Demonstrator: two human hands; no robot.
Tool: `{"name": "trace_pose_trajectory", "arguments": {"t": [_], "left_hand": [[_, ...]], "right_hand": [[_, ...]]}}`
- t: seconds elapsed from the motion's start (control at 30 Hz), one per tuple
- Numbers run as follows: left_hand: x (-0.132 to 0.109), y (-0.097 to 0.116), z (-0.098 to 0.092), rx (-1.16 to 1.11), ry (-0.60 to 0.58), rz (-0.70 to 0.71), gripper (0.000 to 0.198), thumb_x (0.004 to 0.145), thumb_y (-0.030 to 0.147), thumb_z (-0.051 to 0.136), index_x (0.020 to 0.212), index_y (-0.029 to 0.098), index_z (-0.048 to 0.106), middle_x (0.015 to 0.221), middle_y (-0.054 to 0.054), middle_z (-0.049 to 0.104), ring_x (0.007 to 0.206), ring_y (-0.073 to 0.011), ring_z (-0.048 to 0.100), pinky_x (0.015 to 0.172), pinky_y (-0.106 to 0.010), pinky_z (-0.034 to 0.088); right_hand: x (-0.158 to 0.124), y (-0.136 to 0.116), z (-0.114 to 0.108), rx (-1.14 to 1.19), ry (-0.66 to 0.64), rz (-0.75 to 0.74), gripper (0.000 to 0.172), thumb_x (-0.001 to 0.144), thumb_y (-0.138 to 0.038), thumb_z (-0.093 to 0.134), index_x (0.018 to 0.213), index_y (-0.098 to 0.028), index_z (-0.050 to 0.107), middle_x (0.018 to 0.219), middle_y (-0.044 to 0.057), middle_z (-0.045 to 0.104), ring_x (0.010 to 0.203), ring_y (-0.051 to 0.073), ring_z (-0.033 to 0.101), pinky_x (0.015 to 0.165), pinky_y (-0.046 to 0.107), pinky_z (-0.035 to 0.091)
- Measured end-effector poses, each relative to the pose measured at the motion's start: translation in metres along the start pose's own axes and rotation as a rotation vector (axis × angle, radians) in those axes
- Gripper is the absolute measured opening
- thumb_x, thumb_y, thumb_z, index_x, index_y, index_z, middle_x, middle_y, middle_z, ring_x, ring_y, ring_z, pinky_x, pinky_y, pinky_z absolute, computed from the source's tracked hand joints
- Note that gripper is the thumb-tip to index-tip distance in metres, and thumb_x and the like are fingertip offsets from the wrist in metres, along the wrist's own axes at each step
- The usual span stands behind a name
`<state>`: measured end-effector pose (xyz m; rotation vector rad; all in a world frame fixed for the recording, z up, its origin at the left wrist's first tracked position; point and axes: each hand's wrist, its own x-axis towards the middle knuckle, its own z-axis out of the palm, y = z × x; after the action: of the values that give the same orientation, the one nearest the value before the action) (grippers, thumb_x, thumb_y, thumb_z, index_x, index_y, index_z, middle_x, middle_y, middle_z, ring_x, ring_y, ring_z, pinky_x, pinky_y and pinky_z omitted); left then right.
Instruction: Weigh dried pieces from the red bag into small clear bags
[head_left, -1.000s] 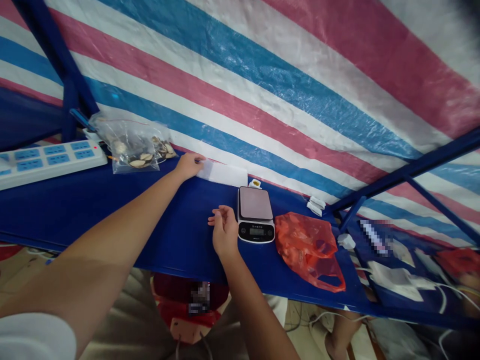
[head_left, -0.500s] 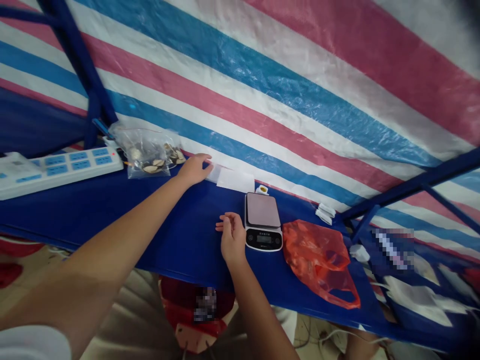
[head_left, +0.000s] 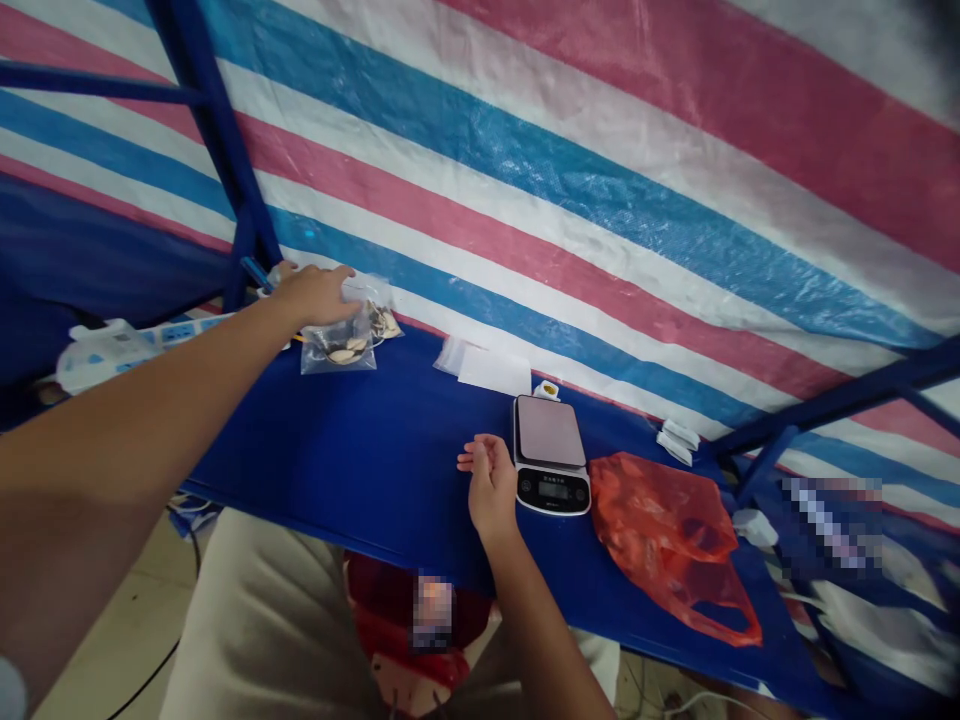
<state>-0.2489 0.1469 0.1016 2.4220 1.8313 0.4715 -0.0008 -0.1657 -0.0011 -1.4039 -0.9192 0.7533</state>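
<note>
Left hand (head_left: 315, 292) over clear bag (head_left: 319, 362) of pale slices (head_left: 347, 354), rear of worktop (head_left: 360, 440); cannot tell whether gripping. Right hand (head_left: 491, 490) loosely open, empty, just beside scale (head_left: 551, 432). Best pinch upper plastic, sparing slices; keep right wrist off scale.

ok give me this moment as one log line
left hand over clear bag, contact unclear; right hand beside scale; red bag right of scale

Left arm (head_left: 150, 425) extends outward, left hand (head_left: 316, 293) palm down; right forearm (head_left: 541, 605) angles inward, right hand (head_left: 492, 488) loosely half-curled.
</note>
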Motion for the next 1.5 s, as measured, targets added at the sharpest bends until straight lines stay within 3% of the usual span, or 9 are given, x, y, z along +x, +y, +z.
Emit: {"name": "trace_pose_trajectory", "arguments": {"t": [0.2, 0.37, 0.5, 0.67, 0.83, 0.97, 1.17, 1.33, 1.5], "left_hand": [[0.032, 0.028, 0.017, -0.083, -0.091, -0.129, 0.069, 0.07, 0.054, 0.085, 0.117, 0.007, 0.064, 0.077, 0.001, 0.058, 0.101, -0.0213, 0.048, 0.113, -0.05, 0.026], [0.047, 0.027, 0.024, -0.084, -0.068, -0.18, 0.069, 0.066, 0.053, 0.087, 0.114, 0.009, 0.064, 0.075, 0.002, 0.051, 0.097, -0.02, 0.046, 0.109, -0.051, 0.034], [0.048, 0.023, 0.023, -0.03, -0.063, -0.148, 0.043, 0.074, 0.047, 0.083, 0.095, 0.014, 0.067, 0.066, 0.004, 0.044, 0.089, -0.0166, 0.046, 0.106, -0.042, 0.038], [0.038, 0.025, 0.005, 0.026, -0.016, -0.034, 0.03, 0.082, 0.039, 0.078, 0.094, 0.014, 0.069, 0.063, 0.004, 0.047, 0.079, -0.0149, 0.046, 0.097, -0.03, 0.04], [0.007, 0.045, -0.034, 0.021, 0.022, 0.178, 0.028, 0.087, 0.04, 0.071, 0.094, 0.012, 0.071, 0.073, 0.001, 0.059, 0.072, -0.0129, 0.047, 0.089, -0.026, 0.041], [-0.034, 0.089, -0.072, -0.035, -0.005, 0.317, 0.031, 0.084, 0.048, 0.071, 0.085, 0.017, 0.072, 0.073, 0.0, 0.062, 0.081, -0.018, 0.06, 0.092, -0.031, 0.042], [-0.122, 0.194, -0.11, -0.358, -0.165, 0.607, 0.028, 0.072, 0.052, 0.077, 0.078, 0.025, 0.074, 0.075, 0.0, 0.067, 0.089, -0.0245, 0.068, 0.087, -0.035, 0.046], [-0.177, 0.268, -0.086, -0.494, -0.148, 0.78, 0.023, 0.083, 0.049, 0.067, 0.07, 0.029, 0.067, 0.069, -0.004, 0.067, 0.07, -0.0211, 0.065, 0.069, -0.038, 0.046], [-0.203, 0.324, -0.045, -0.483, -0.067, 0.704, 0.024, 0.088, 0.039, 0.059, 0.068, 0.025, 0.063, 0.067, -0.01, 0.066, 0.068, -0.0236, 0.064, 0.063, -0.043, 0.043]], "right_hand": [[0.001, 0.0, 0.0, 0.016, -0.007, 0.006, 0.027, 0.099, -0.044, 0.053, 0.105, -0.019, 0.059, 0.085, 0.002, 0.067, 0.073, 0.016, 0.069, 0.069, 0.031, 0.059], [0.002, 0.001, 0.0, 0.008, 0.002, 0.01, 0.022, 0.098, -0.04, 0.054, 0.104, -0.02, 0.06, 0.084, 0.001, 0.066, 0.072, 0.015, 0.068, 0.069, 0.029, 0.059], [0.003, 0.001, 0.0, 0.008, 0.002, -0.006, 0.021, 0.098, -0.039, 0.055, 0.103, -0.02, 0.06, 0.082, 0.001, 0.067, 0.071, 0.015, 0.069, 0.07, 0.029, 0.059], [0.002, 0.002, -0.001, 0.008, 0.0, 0.0, 0.023, 0.097, -0.042, 0.055, 0.1, -0.02, 0.061, 0.082, 0.001, 0.068, 0.072, 0.016, 0.069, 0.069, 0.03, 0.06], [0.002, 0.007, 0.0, 0.023, -0.032, -0.018, 0.027, 0.097, -0.046, 0.056, 0.1, -0.02, 0.062, 0.083, 0.001, 0.067, 0.073, 0.015, 0.067, 0.072, 0.03, 0.058], [0.001, -0.001, 0.001, 0.153, -0.04, 0.033, 0.037, 0.09, -0.049, 0.066, 0.111, -0.019, 0.06, 0.094, 0.005, 0.068, 0.085, 0.018, 0.068, 0.076, 0.033, 0.057], [-0.019, -0.046, -0.02, 0.495, -0.127, -0.081, 0.078, 0.077, -0.04, 0.081, 0.144, -0.031, 0.043, 0.148, 0.011, 0.054, 0.133, 0.028, 0.055, 0.108, 0.05, 0.048], [-0.053, -0.056, -0.058, 0.594, 0.08, -0.003, 0.047, 0.08, -0.04, 0.076, 0.124, -0.03, 0.061, 0.127, 0.005, 0.068, 0.12, 0.026, 0.064, 0.102, 0.045, 0.052], [-0.084, -0.043, -0.094, 0.713, 0.217, 0.086, 0.042, 0.084, -0.053, 0.069, 0.121, -0.033, 0.068, 0.123, 0.006, 0.07, 0.12, 0.029, 0.065, 0.101, 0.048, 0.052]]}}
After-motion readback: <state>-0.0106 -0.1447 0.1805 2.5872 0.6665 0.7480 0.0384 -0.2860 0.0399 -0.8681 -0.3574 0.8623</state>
